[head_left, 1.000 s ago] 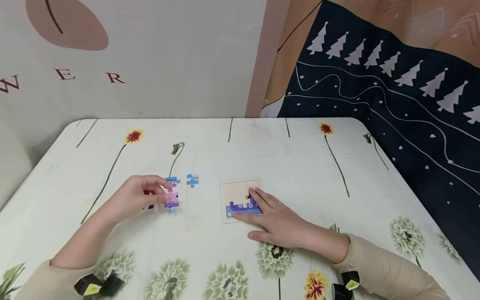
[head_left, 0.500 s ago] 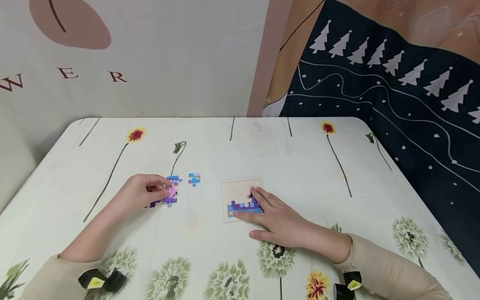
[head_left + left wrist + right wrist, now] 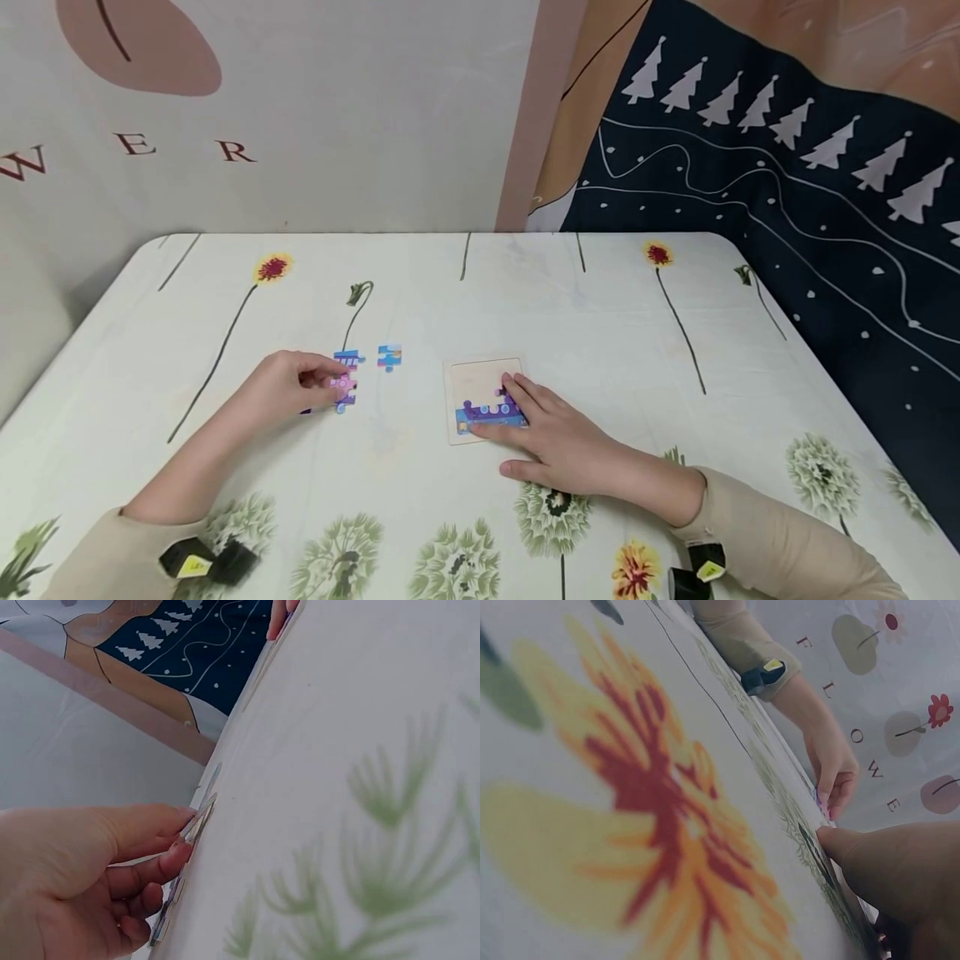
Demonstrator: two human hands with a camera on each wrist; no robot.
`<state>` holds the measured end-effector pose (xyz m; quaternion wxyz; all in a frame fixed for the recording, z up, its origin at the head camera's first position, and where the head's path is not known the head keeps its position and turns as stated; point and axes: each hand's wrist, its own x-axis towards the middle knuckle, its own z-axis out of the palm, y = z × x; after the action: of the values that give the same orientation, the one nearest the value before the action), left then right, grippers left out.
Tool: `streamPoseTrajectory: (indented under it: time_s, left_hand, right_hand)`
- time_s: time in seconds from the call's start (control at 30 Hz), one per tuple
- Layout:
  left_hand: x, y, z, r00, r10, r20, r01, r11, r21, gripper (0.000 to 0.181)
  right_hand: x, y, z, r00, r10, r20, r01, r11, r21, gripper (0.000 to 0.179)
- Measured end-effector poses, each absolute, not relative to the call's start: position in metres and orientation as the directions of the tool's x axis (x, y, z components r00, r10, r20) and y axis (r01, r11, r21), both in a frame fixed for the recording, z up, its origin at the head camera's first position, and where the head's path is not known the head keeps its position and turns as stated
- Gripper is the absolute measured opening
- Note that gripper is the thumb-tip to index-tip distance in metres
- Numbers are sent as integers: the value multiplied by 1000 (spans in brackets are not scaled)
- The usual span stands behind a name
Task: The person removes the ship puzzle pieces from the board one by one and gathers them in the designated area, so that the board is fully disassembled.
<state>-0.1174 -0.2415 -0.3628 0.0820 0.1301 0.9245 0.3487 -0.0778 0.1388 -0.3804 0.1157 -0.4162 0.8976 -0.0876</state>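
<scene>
My left hand pinches a pink jigsaw piece between thumb and fingertips, low over the left part of the table. In the left wrist view that thin piece is tilted, with other pieces lying close beneath the fingers. A blue jigsaw piece lies just beyond the fingertips; purple pieces below are mostly hidden by the hand. My right hand rests with extended fingers on the right side of a wooden puzzle tray. Joined purple and blue pieces fill the tray's lower part.
Another blue and orange jigsaw piece lies alone between the left hand and the tray. A white flower-print cloth covers the table. Behind stand a pale printed wall covering and a dark tree-patterned cloth.
My left fingers have shifted slightly over the pink piece, and the purple pieces beside them are more covered now. The right hand stays on the tray. The head view has moved a little.
</scene>
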Motion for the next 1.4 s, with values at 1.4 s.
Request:
streamPoseTrajectory:
  time_s: [1.4]
  left_hand:
    - [-114, -237, -357, -953, 297, -64, 206, 785, 584, 27]
  right_hand:
    - [-66, 139, -375, -730, -660, -179, -594, 742, -310, 64]
